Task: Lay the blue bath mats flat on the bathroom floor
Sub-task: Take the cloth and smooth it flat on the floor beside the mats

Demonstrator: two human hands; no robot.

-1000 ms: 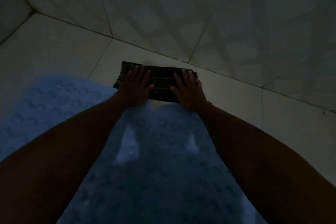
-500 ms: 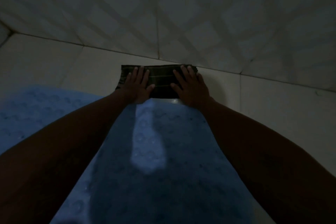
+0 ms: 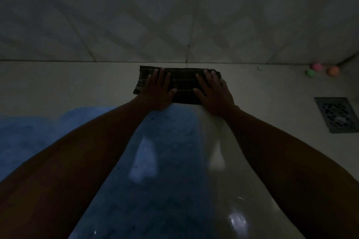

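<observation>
Head view: blue bath mat (image 3: pixel 155 161) just below both hands' (image 3: pixel 157 91) grip.

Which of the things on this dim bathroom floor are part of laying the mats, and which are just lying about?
Part of the job:
- textured blue rubber bath mat, flat on the floor
- left hand and right hand, both pressing flat on the cloth

Just lying about:
- dark striped folded cloth by the wall
- square metal floor drain
- small pink, green and orange balls in the corner
</observation>
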